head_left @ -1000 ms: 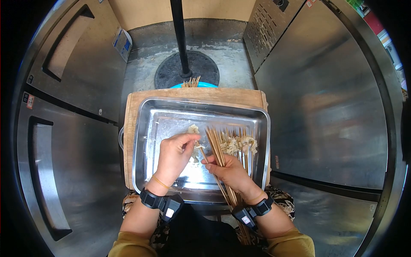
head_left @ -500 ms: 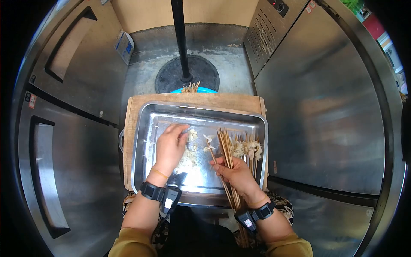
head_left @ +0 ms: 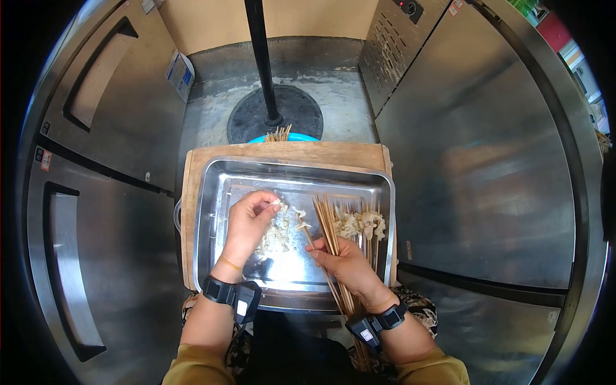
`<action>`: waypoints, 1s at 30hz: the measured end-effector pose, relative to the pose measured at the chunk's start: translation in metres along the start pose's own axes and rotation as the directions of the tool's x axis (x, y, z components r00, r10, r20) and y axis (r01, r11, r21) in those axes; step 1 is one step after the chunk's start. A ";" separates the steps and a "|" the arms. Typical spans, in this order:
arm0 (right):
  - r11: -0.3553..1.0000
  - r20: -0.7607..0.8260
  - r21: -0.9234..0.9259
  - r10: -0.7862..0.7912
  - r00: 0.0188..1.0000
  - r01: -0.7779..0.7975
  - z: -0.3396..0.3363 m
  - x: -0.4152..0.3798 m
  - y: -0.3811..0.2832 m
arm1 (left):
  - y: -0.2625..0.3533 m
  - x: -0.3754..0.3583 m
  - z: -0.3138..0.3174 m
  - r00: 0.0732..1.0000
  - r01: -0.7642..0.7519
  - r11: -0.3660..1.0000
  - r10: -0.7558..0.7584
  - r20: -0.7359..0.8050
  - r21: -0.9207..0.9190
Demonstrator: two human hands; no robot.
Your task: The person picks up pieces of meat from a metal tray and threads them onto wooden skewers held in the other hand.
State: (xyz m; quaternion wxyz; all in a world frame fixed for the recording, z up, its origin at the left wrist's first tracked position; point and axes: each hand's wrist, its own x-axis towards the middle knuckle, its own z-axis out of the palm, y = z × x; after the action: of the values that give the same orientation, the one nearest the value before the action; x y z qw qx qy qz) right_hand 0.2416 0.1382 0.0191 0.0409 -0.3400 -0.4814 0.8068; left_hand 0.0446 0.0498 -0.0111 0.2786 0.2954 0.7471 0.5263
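My left hand (head_left: 249, 221) pinches a small pale food piece (head_left: 276, 203) between thumb and fingertips. Below it, a loose heap of similar whitish pieces (head_left: 276, 239) lies in the metal tray (head_left: 292, 280). A bundle of wooden skewers (head_left: 325, 221) is gripped in my right hand (head_left: 346, 264), their lower ends running down past the wrist. One skewer (head_left: 310, 239) stands apart from the bundle, held at the thumb and fingers, with pale pieces threaded near its tip. Filled skewers (head_left: 364, 224) lie along the tray's right side, partly hidden by my right hand.
The tray rests on a wooden board (head_left: 282, 152). Behind it are a blue container (head_left: 294, 136) with more skewers (head_left: 280, 133) and a black pole (head_left: 261, 64) on a round base. Steel cabinets flank both sides, the left one (head_left: 128, 237) and the right one (head_left: 475, 173).
My left hand has closed its fingertips on a pale piece above the heap. My right hand still holds the skewers. The whole view has shifted slightly.
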 end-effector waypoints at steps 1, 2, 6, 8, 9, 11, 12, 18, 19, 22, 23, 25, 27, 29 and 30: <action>1.000 0.011 -0.001 0.015 1.000 -0.015 -0.001 0.001 0.001 | 0.007 -0.001 -0.002 0.999 0.043 0.994 -0.043 0.004 -0.097; 1.000 0.013 -0.008 0.017 1.000 -0.017 0.000 0.000 0.001 | 0.011 -0.001 -0.005 0.996 0.087 0.977 -0.086 0.011 -0.194; 1.000 0.040 -0.015 0.026 0.999 -0.026 0.005 -0.001 -0.004 | 0.023 -0.005 -0.011 0.960 0.279 0.826 -0.242 0.140 -0.490; 0.999 0.062 -0.013 0.035 0.997 -0.034 0.006 -0.002 -0.005 | 0.022 -0.007 -0.012 0.951 0.309 0.776 -0.258 0.170 -0.550; 0.999 0.075 -0.018 0.042 0.996 -0.041 0.007 -0.002 -0.005 | 0.021 -0.007 -0.012 0.946 0.323 0.749 -0.264 0.187 -0.578; 0.999 0.111 -0.024 0.051 0.992 -0.049 0.008 -0.002 -0.006 | 0.023 -0.008 -0.011 0.947 0.321 0.766 -0.259 0.190 -0.556; 0.998 0.134 -0.027 0.054 0.990 -0.050 0.009 -0.001 -0.007 | 0.024 -0.009 -0.010 0.947 0.320 0.774 -0.256 0.192 -0.546; 0.999 0.152 -0.020 0.040 0.988 -0.037 0.009 -0.001 -0.006 | 0.016 -0.007 -0.011 0.989 0.139 0.902 -0.107 0.100 -0.409; 0.999 0.156 -0.015 0.036 0.987 -0.034 0.008 -0.001 -0.006 | 0.017 -0.007 -0.010 0.991 0.125 0.890 -0.092 0.095 -0.439; 1.000 0.164 -0.014 0.029 0.986 -0.027 0.008 -0.001 -0.005 | 0.024 -0.008 -0.009 0.990 0.135 0.844 -0.099 0.098 -0.519; 0.999 0.164 -0.014 0.031 0.986 -0.029 0.008 0.000 -0.005 | 0.028 -0.009 -0.010 0.984 0.175 0.824 -0.136 0.112 -0.539; 0.999 0.164 -0.015 0.035 0.986 -0.033 0.008 0.000 -0.004 | 0.031 -0.010 -0.010 0.973 0.229 0.798 -0.186 0.135 -0.557; 0.999 0.162 -0.018 0.041 0.986 -0.039 0.008 0.000 -0.005 | 0.032 -0.011 -0.011 0.965 0.261 0.790 -0.213 0.151 -0.555; 0.999 0.161 -0.024 0.046 0.986 -0.043 0.009 -0.001 -0.006 | 0.029 -0.011 -0.009 0.965 0.260 0.806 -0.211 0.154 -0.531; 0.999 0.162 -0.029 0.047 0.986 -0.043 0.010 -0.001 -0.007 | 0.028 -0.011 -0.009 0.966 0.260 0.814 -0.209 0.154 -0.519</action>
State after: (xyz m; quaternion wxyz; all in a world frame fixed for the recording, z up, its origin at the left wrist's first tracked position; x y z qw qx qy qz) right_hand 0.2346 0.1341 0.0287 -0.0211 -0.2841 -0.4856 0.8264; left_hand 0.0496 0.0439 0.0193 0.4459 0.1350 0.5878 0.6614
